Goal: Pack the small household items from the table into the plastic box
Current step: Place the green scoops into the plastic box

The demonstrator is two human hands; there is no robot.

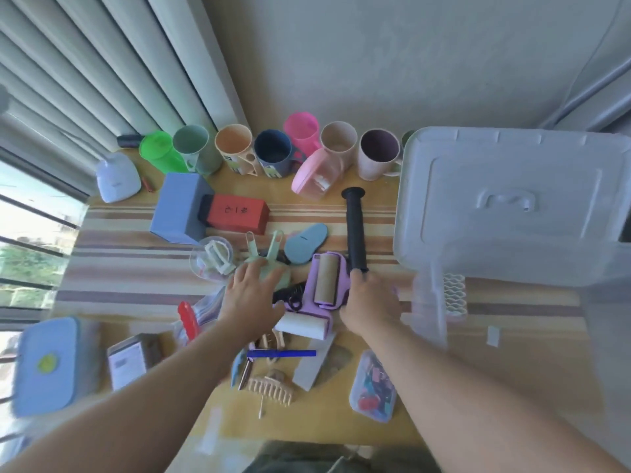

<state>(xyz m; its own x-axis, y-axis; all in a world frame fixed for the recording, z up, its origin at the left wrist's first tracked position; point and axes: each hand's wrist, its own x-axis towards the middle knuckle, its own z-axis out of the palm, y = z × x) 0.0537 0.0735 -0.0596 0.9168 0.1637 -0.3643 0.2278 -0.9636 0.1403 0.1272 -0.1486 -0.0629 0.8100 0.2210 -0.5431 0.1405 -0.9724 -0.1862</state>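
Head view: the right hand is curled round the near end of a black ribbed plastic handle, which lies lengthwise on the striped wooden table with its flared end pointing away. The left hand is spread wide, fingers straight, over a pale green plastic scoop-like tool; whether it presses on the tool cannot be told. Between the hands lies a lilac plastic lint roller with a bare cardboard core, and just below it a white paper roller refill. The translucent plastic box stands at the right edge of the table, its lid apparently on and a blurred clear part in front of it. The black handle is judged stiff, light and grippy because of its ribs; hold it at mid-length for balance. The lint roller is judged light but awkward, so take it by its lilac frame, not the core. The beige plastic hair claw near the table's front edge looks brittle at the teeth; lift it by its spine.
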